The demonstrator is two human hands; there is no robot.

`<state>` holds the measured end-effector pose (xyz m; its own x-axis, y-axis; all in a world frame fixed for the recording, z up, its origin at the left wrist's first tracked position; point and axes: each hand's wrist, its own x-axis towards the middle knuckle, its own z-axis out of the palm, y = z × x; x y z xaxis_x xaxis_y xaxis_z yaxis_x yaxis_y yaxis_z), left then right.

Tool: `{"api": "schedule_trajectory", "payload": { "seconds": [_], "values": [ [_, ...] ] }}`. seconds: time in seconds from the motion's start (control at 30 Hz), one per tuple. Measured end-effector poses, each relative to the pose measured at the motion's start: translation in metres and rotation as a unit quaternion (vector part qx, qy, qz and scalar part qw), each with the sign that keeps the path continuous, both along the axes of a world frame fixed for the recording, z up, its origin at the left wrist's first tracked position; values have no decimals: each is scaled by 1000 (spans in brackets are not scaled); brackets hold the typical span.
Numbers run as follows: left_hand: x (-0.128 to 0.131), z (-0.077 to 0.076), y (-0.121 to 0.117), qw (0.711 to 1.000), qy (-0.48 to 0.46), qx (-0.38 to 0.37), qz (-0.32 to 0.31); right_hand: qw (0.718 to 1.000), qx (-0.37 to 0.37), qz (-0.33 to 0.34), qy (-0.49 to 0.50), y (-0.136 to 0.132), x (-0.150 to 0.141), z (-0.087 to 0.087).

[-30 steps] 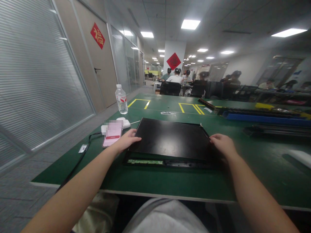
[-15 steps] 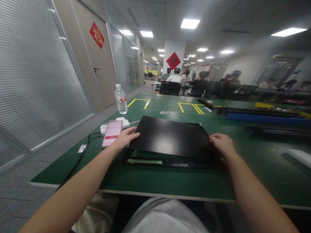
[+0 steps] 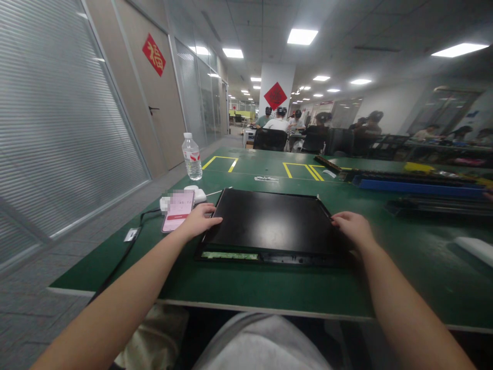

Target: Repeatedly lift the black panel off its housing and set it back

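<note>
A black display panel [image 3: 269, 218] lies nearly flat inside a dark frame [image 3: 304, 259] on the green table. Along the frame's near edge, a narrow green circuit board [image 3: 231, 255] shows on the left half. My left hand [image 3: 202, 221] grips the panel's left edge, thumb on top and the other fingers along the side. At the right, my right hand [image 3: 352, 226] is closed in a pinch on the frame's edge; its lower fingers are hidden. A phone [image 3: 179, 213] with a pink screen lies just left of my left hand.
A water bottle [image 3: 191, 156] stands at the back left, near a white charger [image 3: 196, 194] and a black cable [image 3: 125, 262]. Dark strips and a long blue strip [image 3: 416, 187] lie at the right, with a white object [image 3: 475, 250] closer. People sit at tables beyond.
The panel's left side rises slightly, then comes down into the frame, baring the frame's left and far edges. My left hand moves with it; my right hand stays nearly still.
</note>
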<state>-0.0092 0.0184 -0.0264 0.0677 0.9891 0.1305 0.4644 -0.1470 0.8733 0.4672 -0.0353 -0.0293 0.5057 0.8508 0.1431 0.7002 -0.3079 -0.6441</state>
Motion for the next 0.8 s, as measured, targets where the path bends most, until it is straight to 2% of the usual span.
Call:
{"api": "schedule_trajectory", "payload": {
  "seconds": [0.3, 0.8],
  "values": [
    [-2, -4, 3, 999, 44, 12, -16, 999, -12, 8, 30, -1, 3, 0],
    [-7, -9, 6, 998, 55, 12, -32, 998, -1, 22, 55, -1, 6, -1]
  ]
}}
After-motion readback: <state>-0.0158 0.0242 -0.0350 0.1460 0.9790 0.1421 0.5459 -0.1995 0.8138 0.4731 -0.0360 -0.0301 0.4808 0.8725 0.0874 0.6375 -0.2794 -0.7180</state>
